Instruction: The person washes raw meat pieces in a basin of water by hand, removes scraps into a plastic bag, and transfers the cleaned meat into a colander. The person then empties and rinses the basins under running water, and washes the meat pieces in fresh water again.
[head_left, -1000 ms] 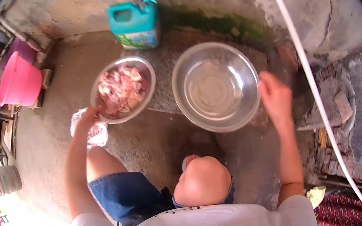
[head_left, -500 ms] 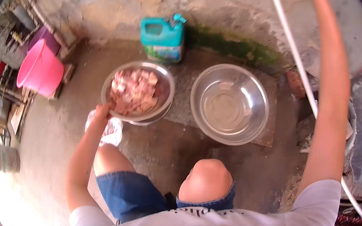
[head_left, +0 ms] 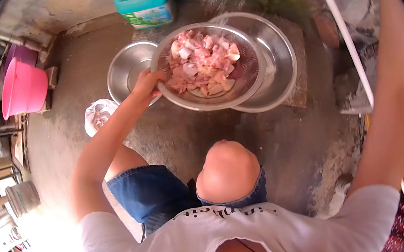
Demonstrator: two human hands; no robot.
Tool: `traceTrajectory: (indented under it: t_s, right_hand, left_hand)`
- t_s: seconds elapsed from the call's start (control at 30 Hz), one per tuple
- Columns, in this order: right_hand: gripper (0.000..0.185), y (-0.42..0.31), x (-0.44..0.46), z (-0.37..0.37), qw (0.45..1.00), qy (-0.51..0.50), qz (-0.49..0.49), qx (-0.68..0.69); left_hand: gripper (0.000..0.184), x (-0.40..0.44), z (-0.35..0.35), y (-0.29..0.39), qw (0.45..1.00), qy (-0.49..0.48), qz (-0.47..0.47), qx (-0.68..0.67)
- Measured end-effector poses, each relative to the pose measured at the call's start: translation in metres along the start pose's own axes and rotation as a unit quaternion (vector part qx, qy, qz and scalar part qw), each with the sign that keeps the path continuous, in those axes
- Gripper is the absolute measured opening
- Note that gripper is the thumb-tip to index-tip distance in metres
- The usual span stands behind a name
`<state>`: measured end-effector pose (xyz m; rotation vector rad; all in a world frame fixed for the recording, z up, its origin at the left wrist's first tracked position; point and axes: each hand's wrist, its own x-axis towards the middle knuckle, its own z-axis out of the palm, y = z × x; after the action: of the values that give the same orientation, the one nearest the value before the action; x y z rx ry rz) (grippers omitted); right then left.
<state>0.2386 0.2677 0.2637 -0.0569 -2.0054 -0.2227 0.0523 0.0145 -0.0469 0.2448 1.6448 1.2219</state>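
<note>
Sitting farthest to my left is a grey bucket (head_left: 22, 198), and beyond it a pink bucket (head_left: 24, 93) with a purple tub (head_left: 24, 55) partly hidden behind. Next comes a crumpled plastic bag (head_left: 98, 114) on the concrete floor (head_left: 70, 56), just past my left forearm. Near it sits a small steel bowl (head_left: 119, 78), part of it covered from my view by the colander. My left hand (head_left: 147, 86) has its fingers closed around the left rim of the perforated steel colander (head_left: 252, 71), which I have tipped a little. Pale pink chunks of raw meat (head_left: 202, 59) lie heaped inside it. Behind the small bowl stands a teal jug (head_left: 146, 11) close to the wall. The colander overlaps the left side of a wide steel basin (head_left: 283, 64); I can't make out whether the two touch. Blurred streaks, like water, show above the colander's far rim. Farther right, a white hose (head_left: 338, 16) runs down at a slant. My right arm (head_left: 393, 85) stretches up beyond the edge, so I can't say how the fingers of my right hand stand.
</note>
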Motion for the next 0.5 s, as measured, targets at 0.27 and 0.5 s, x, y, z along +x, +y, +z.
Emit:
traceTrajectory:
  t_s: [0.27,0.5]
  right_hand:
    - [0.039,-0.028,-0.343,-0.008,0.76,-0.481,0.437,0.027]
    - [0.028,0.099,-0.409,0.06,0.478,-0.838,0.236,0.118]
  left_hand:
    - [0.01,0.066,0.076,-0.043,0.988,-0.102,-0.118,0.008]
    - [0.031,0.072,0.12,-0.046,0.906,-0.277,-0.311,-0.079]
